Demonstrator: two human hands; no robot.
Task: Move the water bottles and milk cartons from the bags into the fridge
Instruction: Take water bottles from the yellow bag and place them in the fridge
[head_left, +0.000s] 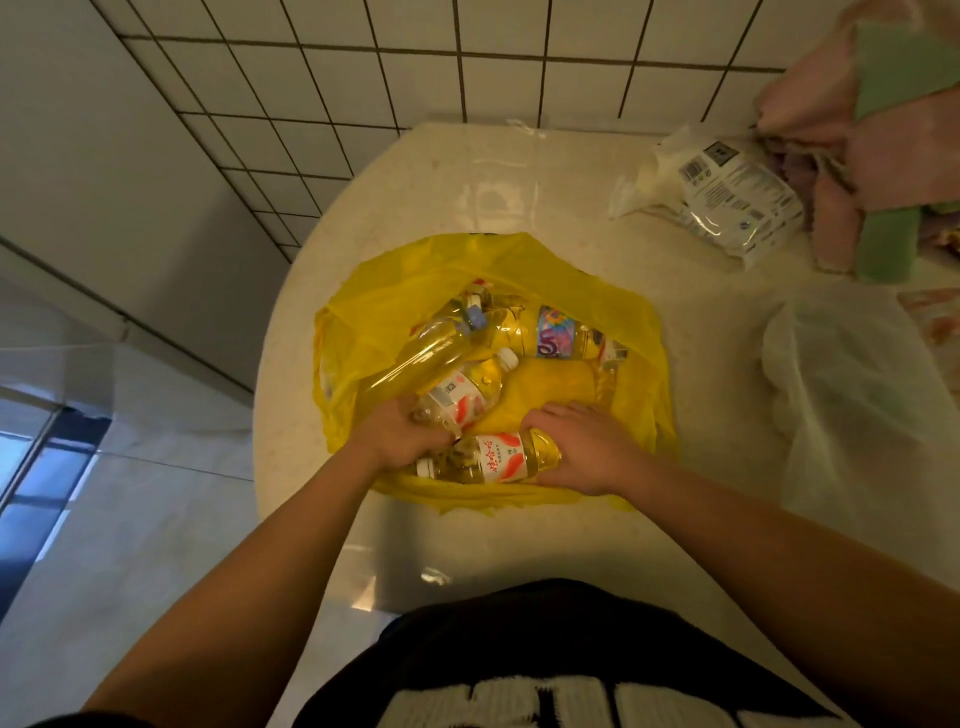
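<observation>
A yellow plastic bag (395, 291) lies open on the pale counter (467, 171), with several clear water bottles inside it. My left hand (397, 434) grips the base of a red-and-white labelled bottle (462, 395) that points up and to the right. My right hand (582, 447) holds the base end of a second, similar bottle (493, 457), which lies sideways at the bag's near edge with its white cap to the left. Farther back lie a bottle with a colourful label (556, 332) and a plain bottle (431, 353). No milk cartons or fridge are in view.
A white translucent bag (852, 395) sits to the right of the yellow one. A white printed packet (727, 192) and pink and green cloths (883, 130) lie at the back right. A tiled wall (415, 78) stands behind the counter, and floor lies at the left.
</observation>
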